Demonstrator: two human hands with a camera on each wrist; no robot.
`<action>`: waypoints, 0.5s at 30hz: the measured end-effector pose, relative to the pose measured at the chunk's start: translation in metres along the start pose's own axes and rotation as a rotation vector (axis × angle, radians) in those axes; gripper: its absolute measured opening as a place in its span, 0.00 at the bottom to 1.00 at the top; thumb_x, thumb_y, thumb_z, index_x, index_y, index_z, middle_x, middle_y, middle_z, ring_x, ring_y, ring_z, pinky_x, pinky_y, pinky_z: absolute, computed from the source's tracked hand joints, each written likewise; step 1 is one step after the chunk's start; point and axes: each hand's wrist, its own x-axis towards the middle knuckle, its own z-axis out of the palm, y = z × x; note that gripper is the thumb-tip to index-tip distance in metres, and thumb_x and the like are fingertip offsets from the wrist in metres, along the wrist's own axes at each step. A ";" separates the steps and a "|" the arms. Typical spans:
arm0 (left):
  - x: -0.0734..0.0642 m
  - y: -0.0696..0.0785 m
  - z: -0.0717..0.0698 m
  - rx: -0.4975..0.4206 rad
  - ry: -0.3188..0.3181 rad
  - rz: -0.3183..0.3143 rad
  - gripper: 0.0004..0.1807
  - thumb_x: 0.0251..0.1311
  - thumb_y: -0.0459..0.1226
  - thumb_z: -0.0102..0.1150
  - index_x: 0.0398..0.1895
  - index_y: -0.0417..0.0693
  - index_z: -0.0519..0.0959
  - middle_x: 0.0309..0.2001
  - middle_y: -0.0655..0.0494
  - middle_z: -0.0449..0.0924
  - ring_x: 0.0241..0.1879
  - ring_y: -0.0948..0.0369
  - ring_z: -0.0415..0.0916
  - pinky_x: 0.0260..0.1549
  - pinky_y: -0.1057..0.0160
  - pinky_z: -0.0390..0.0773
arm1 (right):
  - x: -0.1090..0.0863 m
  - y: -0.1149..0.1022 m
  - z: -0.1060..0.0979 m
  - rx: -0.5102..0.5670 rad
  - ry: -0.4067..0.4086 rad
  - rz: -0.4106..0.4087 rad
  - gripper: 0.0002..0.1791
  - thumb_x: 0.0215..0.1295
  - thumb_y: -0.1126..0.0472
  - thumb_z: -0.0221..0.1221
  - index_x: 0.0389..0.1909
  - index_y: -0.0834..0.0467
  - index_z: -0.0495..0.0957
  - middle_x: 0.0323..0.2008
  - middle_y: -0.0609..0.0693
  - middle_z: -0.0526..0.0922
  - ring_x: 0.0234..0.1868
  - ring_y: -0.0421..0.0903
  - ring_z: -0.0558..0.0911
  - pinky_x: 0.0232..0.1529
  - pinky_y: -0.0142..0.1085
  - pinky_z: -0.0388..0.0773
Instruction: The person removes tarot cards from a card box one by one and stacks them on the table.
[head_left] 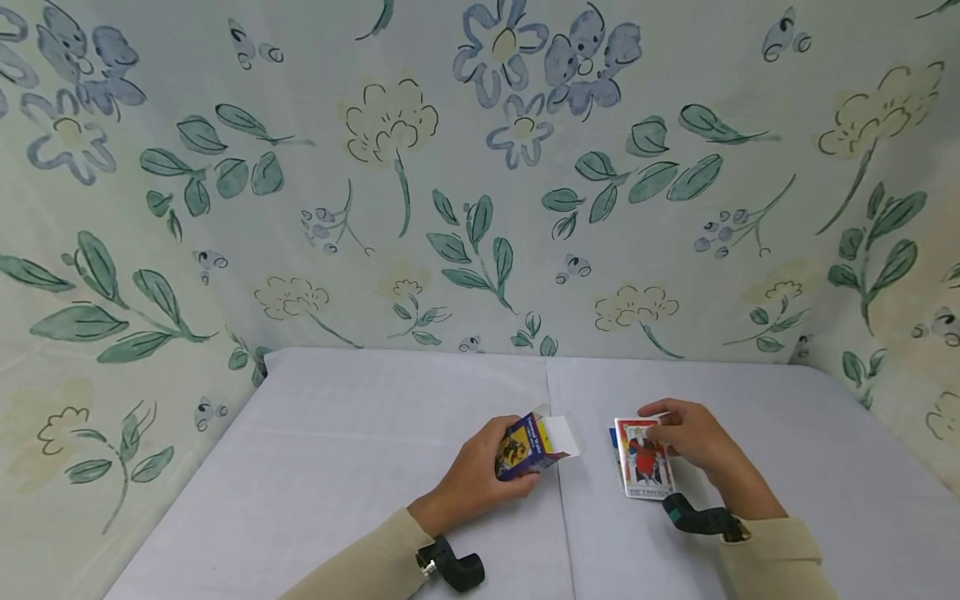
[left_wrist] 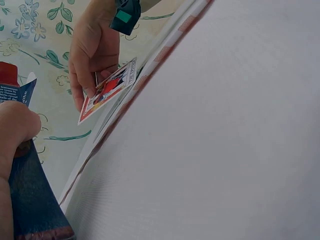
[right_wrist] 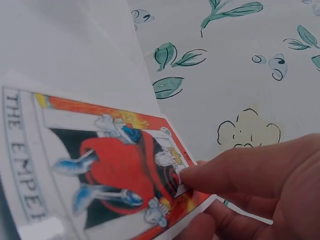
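My left hand grips a dark blue and yellow card box, tilted, with its white-lined flap hanging open toward the right. In the left wrist view the thumb presses on the box's blue side. To the right, my right hand pinches a tarot card by its upper end, thumb on the face. The right wrist view shows a red-robed figure and the letters "THE EMPER" on the card. A blue edge peeks out from under it at the left.
A white cloth covers the table, with a crease running between the hands. Floral fabric hangs behind and at both sides. Each wrist wears a black camera mount, the left one and the right one.
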 end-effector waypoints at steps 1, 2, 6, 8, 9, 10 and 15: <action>0.000 0.000 0.000 -0.001 0.001 0.001 0.39 0.55 0.53 0.66 0.66 0.50 0.62 0.55 0.59 0.71 0.49 0.67 0.70 0.49 0.67 0.74 | 0.000 0.000 0.000 -0.006 0.006 0.002 0.20 0.61 0.64 0.60 0.54 0.64 0.75 0.43 0.62 0.77 0.41 0.55 0.76 0.36 0.38 0.79; 0.001 0.000 0.000 -0.001 0.003 0.002 0.39 0.55 0.53 0.66 0.66 0.50 0.62 0.55 0.59 0.71 0.49 0.67 0.70 0.49 0.67 0.74 | 0.001 0.000 0.001 -0.012 0.013 0.004 0.20 0.61 0.63 0.60 0.54 0.64 0.75 0.43 0.63 0.77 0.41 0.55 0.76 0.36 0.37 0.79; 0.000 0.001 0.001 -0.005 0.001 -0.004 0.39 0.54 0.53 0.66 0.66 0.50 0.62 0.55 0.59 0.72 0.49 0.67 0.70 0.49 0.66 0.74 | 0.001 0.000 0.002 -0.039 0.028 0.028 0.21 0.61 0.61 0.63 0.53 0.65 0.75 0.43 0.62 0.78 0.41 0.55 0.77 0.34 0.36 0.78; -0.001 0.001 0.001 -0.006 -0.002 -0.010 0.39 0.55 0.53 0.66 0.66 0.50 0.62 0.55 0.59 0.72 0.49 0.67 0.70 0.50 0.66 0.74 | 0.002 0.001 0.003 -0.045 0.037 0.037 0.21 0.60 0.61 0.64 0.52 0.65 0.75 0.41 0.62 0.79 0.40 0.54 0.77 0.34 0.37 0.79; -0.001 0.001 0.001 -0.008 -0.003 -0.011 0.39 0.55 0.53 0.66 0.66 0.50 0.62 0.55 0.59 0.72 0.49 0.67 0.70 0.50 0.66 0.74 | 0.002 0.002 0.004 -0.049 0.041 0.040 0.21 0.60 0.61 0.64 0.52 0.65 0.75 0.41 0.62 0.79 0.40 0.54 0.78 0.35 0.38 0.80; -0.002 0.001 0.002 -0.008 -0.003 -0.012 0.39 0.55 0.54 0.65 0.66 0.50 0.62 0.55 0.59 0.72 0.49 0.67 0.70 0.50 0.66 0.74 | 0.002 0.003 0.005 -0.052 0.047 0.041 0.21 0.60 0.61 0.64 0.51 0.65 0.75 0.41 0.62 0.79 0.40 0.54 0.78 0.35 0.38 0.80; -0.001 0.000 0.001 -0.006 0.002 0.000 0.39 0.55 0.54 0.65 0.66 0.51 0.62 0.55 0.59 0.71 0.49 0.67 0.70 0.50 0.66 0.74 | 0.002 0.003 0.008 -0.076 0.069 0.033 0.22 0.59 0.60 0.65 0.51 0.65 0.75 0.40 0.61 0.79 0.39 0.54 0.77 0.32 0.35 0.78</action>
